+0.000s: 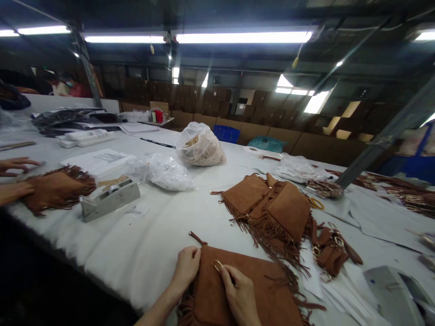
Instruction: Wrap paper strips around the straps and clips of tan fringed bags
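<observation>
A brown suede fringed bag (268,290) lies flat on the table in front of me, its zip pull (197,237) sticking out at the upper left corner. My left hand (187,267) is closed on the bag's left edge, just below that corner. Over the bag's face, my right hand (239,294) pinches a small gold metal ring (218,265) between thumb and finger. Whatever else the right fingers hold is hidden. More brown fringed bags (288,210) lie together beyond it, with brown straps (331,249) with gold hardware to their right.
Tape dispensers stand at left (110,199) and lower right (396,294). Clear plastic bags (166,172) and a filled plastic sack (200,145) sit mid-table. At far left, another person's hands (15,190) touch a fringed bag (56,188). A slanting metal post (384,136) rises at right.
</observation>
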Motion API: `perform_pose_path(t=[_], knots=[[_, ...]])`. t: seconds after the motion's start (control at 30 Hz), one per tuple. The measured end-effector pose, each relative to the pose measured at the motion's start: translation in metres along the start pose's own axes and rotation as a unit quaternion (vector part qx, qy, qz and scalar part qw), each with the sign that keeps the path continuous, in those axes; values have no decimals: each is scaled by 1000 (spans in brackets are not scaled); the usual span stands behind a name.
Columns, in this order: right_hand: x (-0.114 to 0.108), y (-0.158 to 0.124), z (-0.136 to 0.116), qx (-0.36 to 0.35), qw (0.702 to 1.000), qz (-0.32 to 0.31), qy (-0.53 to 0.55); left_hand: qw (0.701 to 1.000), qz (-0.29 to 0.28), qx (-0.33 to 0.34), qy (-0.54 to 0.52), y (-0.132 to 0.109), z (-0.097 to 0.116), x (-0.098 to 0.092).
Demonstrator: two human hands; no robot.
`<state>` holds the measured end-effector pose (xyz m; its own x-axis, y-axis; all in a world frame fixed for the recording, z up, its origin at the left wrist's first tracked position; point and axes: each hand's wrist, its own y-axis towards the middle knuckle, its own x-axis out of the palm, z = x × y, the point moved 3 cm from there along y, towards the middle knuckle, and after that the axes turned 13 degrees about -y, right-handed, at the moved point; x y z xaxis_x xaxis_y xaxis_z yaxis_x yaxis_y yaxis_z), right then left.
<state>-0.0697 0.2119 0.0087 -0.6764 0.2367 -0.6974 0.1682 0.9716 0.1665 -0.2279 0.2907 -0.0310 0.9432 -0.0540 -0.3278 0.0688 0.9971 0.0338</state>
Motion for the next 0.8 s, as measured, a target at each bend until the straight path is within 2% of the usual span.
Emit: perform_pose_path(t=[0.1,0.2,0.33,0.43,0.57,0.8], knots=[[-2,4,2,23,1000,2,17,1000,7,12,-1,-4,-3,5],[-1,21,-7,20,999,-13,34,999,18,34,-8,-10,-4,9],[13,47,-31,-32,999,-16,34,992,44,119,11,-15,2,9],[25,57,-40,-45,999,-5,17,983,25,180,25,-15,6,11],[34,63,-38,-48,999,-17,8,982,-23,181,44,-16,3,15],[38,60,-35,-79,996,-33,-13,987,-7,160,6,-16,2,14]])
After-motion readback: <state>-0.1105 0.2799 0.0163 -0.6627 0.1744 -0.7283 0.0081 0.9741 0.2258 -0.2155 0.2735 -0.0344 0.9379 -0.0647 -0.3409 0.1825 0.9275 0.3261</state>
